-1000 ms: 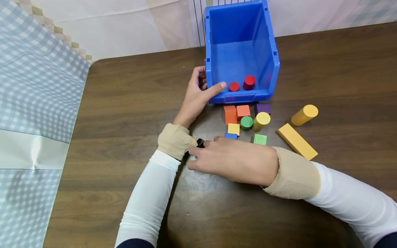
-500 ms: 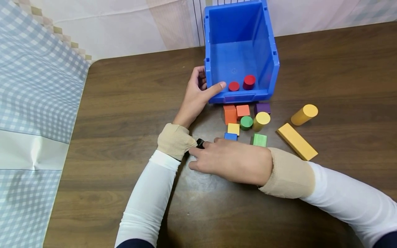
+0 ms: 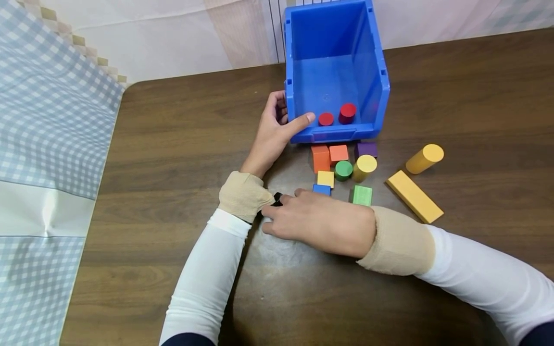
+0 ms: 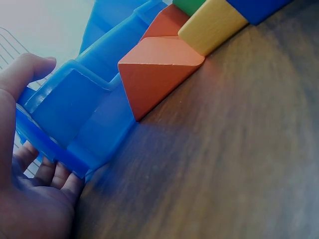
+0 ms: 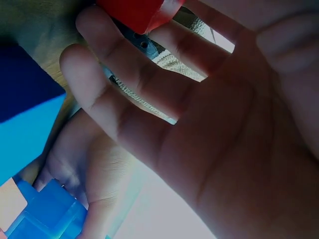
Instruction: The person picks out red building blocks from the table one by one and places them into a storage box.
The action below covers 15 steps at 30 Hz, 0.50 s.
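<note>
My left hand (image 3: 270, 132) grips the near left corner of a blue plastic bin (image 3: 381, 108), thumb over the rim and fingers against the outer wall. Inside the bin stand two red cylinders, one shorter (image 3: 326, 119) and one taller (image 3: 347, 113). My right hand (image 3: 320, 218) is palm down beside my left wrist, fingers bent close to the black device (image 3: 278, 198) strapped there. In the right wrist view a red block (image 5: 139, 12) sits at its fingers, on the palm side, pinched there with the thumb tip out of frame. The head view hides this block.
Before the bin stand orange blocks (image 3: 321, 158), a purple block (image 3: 367, 149), a green cylinder (image 3: 344, 170), a yellow cylinder (image 3: 365, 168), a small yellow block (image 3: 325, 179), a blue block (image 3: 321, 190) and a light green block (image 3: 361, 195). Farther right are another yellow cylinder (image 3: 425, 159) and a long yellow block (image 3: 414, 197).
My right wrist has shifted slightly left, showing more of the light green block. The left hand keeps its grip on the bin, and the blocks stay where they were.
</note>
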Available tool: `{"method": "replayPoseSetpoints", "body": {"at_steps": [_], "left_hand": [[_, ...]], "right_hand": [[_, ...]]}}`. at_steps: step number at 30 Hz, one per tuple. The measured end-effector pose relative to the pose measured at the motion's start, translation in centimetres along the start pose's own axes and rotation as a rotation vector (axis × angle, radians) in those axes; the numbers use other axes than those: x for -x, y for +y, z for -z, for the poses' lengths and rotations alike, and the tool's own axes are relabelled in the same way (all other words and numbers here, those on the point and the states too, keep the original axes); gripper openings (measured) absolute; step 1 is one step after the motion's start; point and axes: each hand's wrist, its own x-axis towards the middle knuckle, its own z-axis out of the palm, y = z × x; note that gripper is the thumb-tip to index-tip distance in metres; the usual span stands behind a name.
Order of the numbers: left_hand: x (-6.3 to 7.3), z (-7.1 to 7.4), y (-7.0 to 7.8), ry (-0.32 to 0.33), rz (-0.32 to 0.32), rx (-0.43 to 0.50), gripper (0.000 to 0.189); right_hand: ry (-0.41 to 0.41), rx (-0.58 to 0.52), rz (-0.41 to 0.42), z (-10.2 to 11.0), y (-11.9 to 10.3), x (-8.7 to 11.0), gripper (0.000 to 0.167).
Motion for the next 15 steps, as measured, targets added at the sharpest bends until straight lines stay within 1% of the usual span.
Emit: {"method": "replayPoseSetpoints", "body": {"at_steps": [11, 15], "left_hand": [[0.01, 0.04, -0.13, -0.004, -0.005, 0.005, 0.071], [-0.07, 0.0, -0.11, -0.002, -0.01, -0.001, 0.072]], "right_hand": [[0.078, 0.028, 0.024, -0.09, 0.13, 0.24, 0.028], [0.073, 0.029, 0.028, 0.1, 0.21, 0.38, 0.03]]}}
